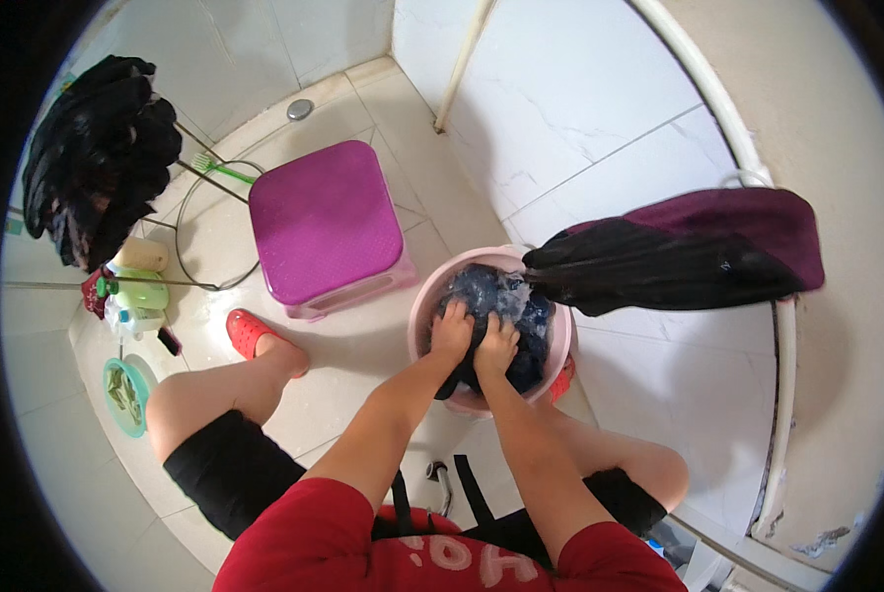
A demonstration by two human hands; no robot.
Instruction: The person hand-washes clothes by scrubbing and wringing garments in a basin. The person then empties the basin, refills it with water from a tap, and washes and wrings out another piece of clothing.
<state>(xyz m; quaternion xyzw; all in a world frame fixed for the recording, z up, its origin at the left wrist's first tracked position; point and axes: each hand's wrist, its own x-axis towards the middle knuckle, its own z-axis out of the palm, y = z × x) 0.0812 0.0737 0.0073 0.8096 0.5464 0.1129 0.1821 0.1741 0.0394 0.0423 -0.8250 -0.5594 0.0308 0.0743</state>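
Observation:
A round pink plastic bucket (pixel 421 320) stands on the tiled floor before me, holding dark wet cloth (pixel 525 364) in foamy water. My left hand (pixel 453 331) presses on the cloth at the left of the bucket. Beside it, my right hand (pixel 497 345) lies on the cloth nearer the middle. Both hands are inside the rim with the fingers bent. Whether the fingers grip the cloth or only push on it, I cannot tell. A black and purple garment (pixel 679 251) hangs at the right, its lower end by the bucket's rim.
A purple plastic stool (pixel 327 222) stands left of the bucket. Further left are a bundle of black cloth (pixel 101 159) on a wire rack, a green brush (pixel 224 169), bottles (pixel 144 294) and a teal basin (pixel 140 381). A pipe (pixel 466 63) stands along the wall.

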